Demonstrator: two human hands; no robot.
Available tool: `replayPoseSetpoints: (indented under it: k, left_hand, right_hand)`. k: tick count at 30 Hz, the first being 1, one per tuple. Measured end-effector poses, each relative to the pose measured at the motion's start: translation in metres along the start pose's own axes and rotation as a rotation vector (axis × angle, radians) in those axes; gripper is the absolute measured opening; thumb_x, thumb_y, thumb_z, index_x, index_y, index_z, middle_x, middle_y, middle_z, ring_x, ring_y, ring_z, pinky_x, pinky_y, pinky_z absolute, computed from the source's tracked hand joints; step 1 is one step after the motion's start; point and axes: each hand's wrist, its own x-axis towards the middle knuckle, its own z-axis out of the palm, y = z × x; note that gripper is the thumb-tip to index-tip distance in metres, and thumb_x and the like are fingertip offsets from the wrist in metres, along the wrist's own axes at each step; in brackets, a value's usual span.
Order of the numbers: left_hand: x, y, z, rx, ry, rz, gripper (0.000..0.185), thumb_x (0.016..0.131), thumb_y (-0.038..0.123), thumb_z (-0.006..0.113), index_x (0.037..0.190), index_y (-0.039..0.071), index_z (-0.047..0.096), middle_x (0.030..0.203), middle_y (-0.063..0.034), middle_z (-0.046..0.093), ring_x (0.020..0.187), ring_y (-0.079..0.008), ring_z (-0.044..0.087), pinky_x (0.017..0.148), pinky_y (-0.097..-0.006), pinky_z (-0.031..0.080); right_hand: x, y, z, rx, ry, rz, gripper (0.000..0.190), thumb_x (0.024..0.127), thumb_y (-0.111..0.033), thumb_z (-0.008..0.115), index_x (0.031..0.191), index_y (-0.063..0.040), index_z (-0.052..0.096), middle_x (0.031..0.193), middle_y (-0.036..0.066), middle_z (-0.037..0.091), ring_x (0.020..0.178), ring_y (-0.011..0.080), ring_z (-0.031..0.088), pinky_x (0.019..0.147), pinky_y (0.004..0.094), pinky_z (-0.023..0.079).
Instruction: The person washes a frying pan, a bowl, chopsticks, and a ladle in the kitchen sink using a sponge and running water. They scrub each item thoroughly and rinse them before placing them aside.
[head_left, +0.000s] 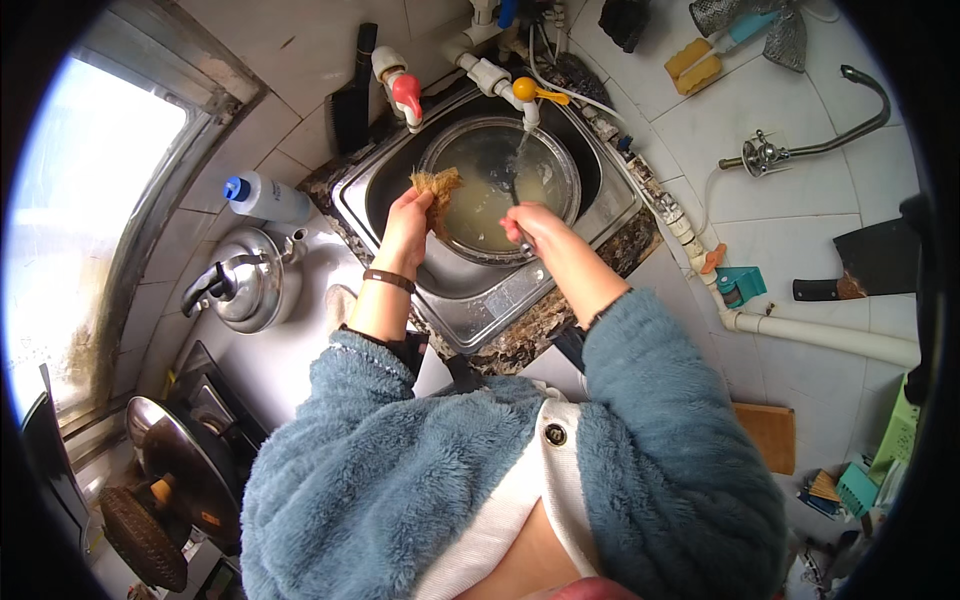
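My left hand (406, 226) grips a tan, fibrous scrubber, probably loofah (444, 187), above the left rim of a large round metal basin (576, 184). Cloudy water (480, 229) fills the basin, which sits in a stainless steel sink (472, 319). In my right hand (538, 223) is a slim metal utensil (527, 246) with a dark shaft; its far end is blurred near the falling water, so its kind is unclear. Water runs into the basin from a white plastic tap with a yellow lever (527, 89).
A second tap with a red handle (406, 91) stands at the sink's back left. To the left are a metal kettle (255, 281) and a plastic bottle with a blue cap (266, 196). A cleaver (877, 259) hangs on the right tiled wall, above a white pipe (825, 335).
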Motion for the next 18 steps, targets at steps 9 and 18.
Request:
replayPoseSetpoints:
  k: [9,18]
  left_hand:
    - [0.079,-0.022,0.061,0.140,-0.010,0.094,0.014,0.090,0.004,0.050,0.100,-0.004,0.053,0.091,-0.0096,0.061,0.081,-0.0201,0.060,0.073,-0.0335,0.051]
    - [0.083,-0.028,0.097,1.509,-0.132,1.035,0.017,0.080,0.011,0.054,0.096,0.015,0.060,0.100,-0.0074,0.057,0.096,-0.0270,0.056,0.076,-0.0375,0.050]
  right_hand:
    - [-0.087,-0.002,-0.045,-0.238,0.018,-0.194,0.020,0.088,0.000,0.045,0.108,-0.002,0.047,0.078,0.007,0.051,0.049,0.0084,0.042,0.038,0.0232,0.034]
    - [-0.121,0.005,-0.024,0.189,-0.242,-0.010,0.024,0.092,-0.005,0.045,0.115,-0.011,0.040,0.075,0.005,0.046,0.048,0.0071,0.038,0.037,0.0207,0.029]
